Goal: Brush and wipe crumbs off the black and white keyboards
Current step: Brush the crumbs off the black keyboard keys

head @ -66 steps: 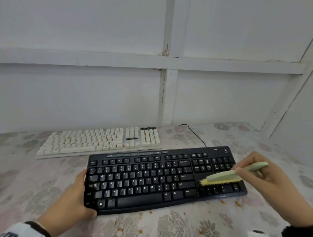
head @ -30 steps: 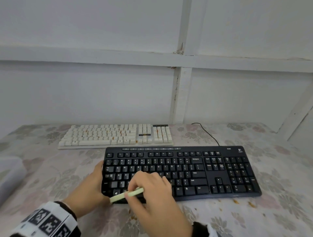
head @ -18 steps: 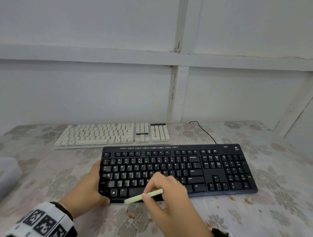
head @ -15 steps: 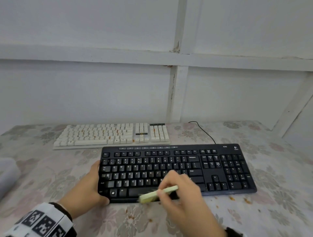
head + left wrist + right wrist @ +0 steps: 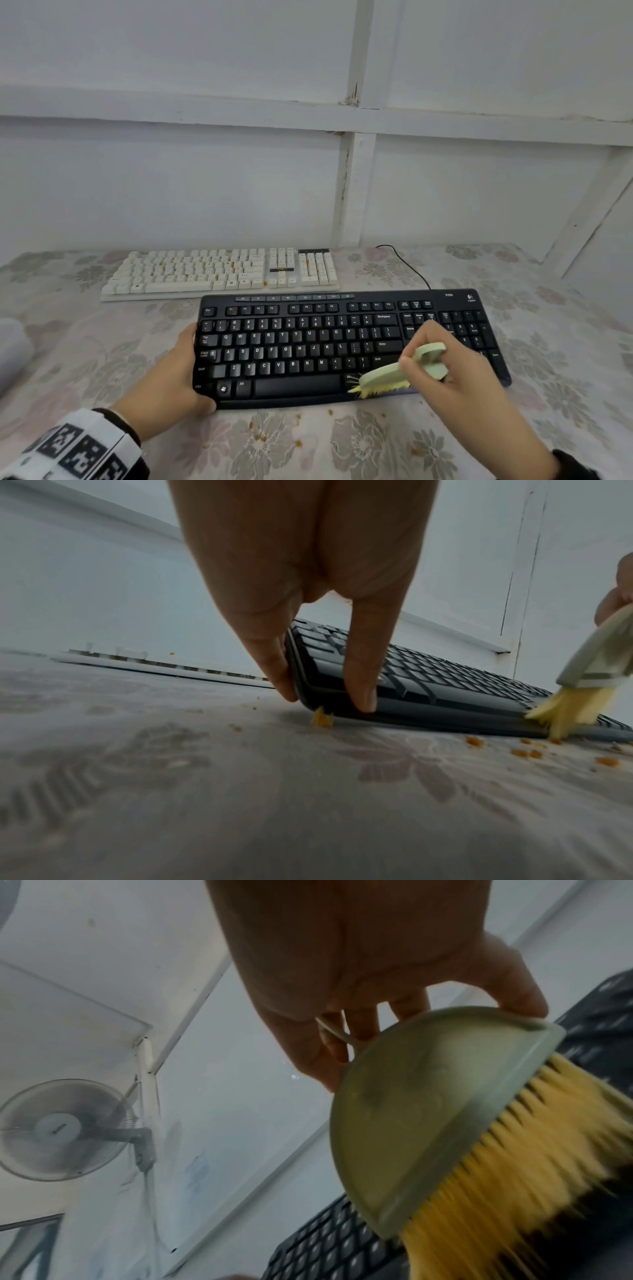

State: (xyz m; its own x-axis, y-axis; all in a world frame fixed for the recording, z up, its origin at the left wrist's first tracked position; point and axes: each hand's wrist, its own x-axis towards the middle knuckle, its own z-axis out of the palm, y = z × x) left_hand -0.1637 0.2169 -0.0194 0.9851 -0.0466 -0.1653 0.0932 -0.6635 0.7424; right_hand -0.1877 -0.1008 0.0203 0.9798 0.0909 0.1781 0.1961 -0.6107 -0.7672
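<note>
The right hand (image 5: 455,373) pinches a green brush (image 5: 394,373) – bristles on the black keyboard (image 5: 308,342). The left hand (image 5: 171,373) grips its left end. Crumbs (image 5: 260,435) dot the tabletop (image 5: 85,359).

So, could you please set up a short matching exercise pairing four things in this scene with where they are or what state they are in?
Things:
1. black keyboard
2. white keyboard
3. brush
4. crumbs

Places or states:
A. held in the right hand
B. scattered on the floral cloth by the near edge
C. steadied at its end by the left hand
D. farther back, orange specks among its keys

Pairs: 1-C, 2-D, 3-A, 4-B
</note>
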